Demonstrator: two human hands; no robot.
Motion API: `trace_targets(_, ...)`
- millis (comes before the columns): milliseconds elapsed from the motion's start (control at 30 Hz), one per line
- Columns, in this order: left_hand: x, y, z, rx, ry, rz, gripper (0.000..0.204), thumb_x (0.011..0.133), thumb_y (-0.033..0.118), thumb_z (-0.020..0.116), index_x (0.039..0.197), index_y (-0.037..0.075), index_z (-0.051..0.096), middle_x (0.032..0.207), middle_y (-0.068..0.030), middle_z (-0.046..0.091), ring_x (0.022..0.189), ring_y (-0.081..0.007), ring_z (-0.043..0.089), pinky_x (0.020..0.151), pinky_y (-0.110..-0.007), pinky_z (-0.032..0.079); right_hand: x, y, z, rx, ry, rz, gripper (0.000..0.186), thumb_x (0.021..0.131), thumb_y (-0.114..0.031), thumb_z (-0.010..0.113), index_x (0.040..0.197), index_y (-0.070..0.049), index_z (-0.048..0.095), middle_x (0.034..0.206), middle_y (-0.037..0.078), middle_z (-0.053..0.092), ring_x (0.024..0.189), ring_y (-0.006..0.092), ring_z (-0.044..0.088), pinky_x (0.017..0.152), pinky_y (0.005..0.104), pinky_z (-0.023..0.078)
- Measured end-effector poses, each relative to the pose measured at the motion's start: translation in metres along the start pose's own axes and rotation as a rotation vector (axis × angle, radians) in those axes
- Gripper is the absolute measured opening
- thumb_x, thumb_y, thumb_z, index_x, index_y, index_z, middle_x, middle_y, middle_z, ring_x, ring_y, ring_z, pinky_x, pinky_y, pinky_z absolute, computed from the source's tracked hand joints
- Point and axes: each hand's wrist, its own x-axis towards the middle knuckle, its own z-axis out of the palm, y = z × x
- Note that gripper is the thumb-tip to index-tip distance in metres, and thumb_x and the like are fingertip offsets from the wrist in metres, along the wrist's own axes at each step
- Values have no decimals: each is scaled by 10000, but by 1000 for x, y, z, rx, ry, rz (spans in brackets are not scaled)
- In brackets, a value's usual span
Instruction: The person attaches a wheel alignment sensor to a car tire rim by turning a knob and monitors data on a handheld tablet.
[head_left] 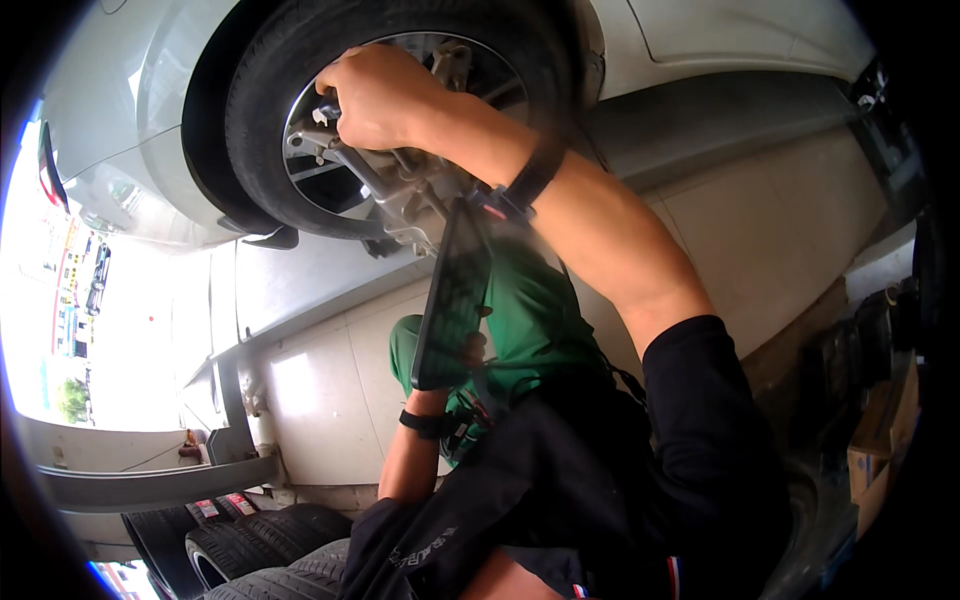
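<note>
A metal wheel clamp (pixel 400 200) with several arms is set against the rim of a car wheel (pixel 255 130). At its upper left end, my right hand (pixel 380 97) is closed around a dark part of the clamp, mostly covered by the fingers. A flat black panel (pixel 450 305) stands out from the clamp toward me, tilted and seen nearly edge-on. The fingers of my left hand (pixel 476 350) grip the panel near its lower end; the rest of that hand is partly hidden by it. Both wrists wear black bands.
The pale car body (pixel 140 110) surrounds the wheel, above a grey ramp (pixel 310 275). Several loose tyres (pixel 260 540) lie at the lower left, near a grey metal frame (pixel 235 420). Cardboard boxes (pixel 880 440) stand at the right edge. Tiled floor (pixel 340 370) lies below.
</note>
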Motion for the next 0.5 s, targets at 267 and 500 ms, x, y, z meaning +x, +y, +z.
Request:
trace_targets(267,4,-4,-1,-78,-3,23,546,1079,355,524,1495,6,481,723,44,389,581,-68,359,520,-231,272,-2,7,11,52,5,-10,316,707,-109,690,997,-44,796,1006,194,761,994,370,724,899,447,591)
trace_targets(500,10,6,7,119,92,91,486,1062,256,566,1477,13,501,745,51,407,602,-55,381,543,-210,284,-1,8,17,59,-20,2,427,709,-122,709,1125,-64,788,1094,152,765,1050,325,727,925,430,589)
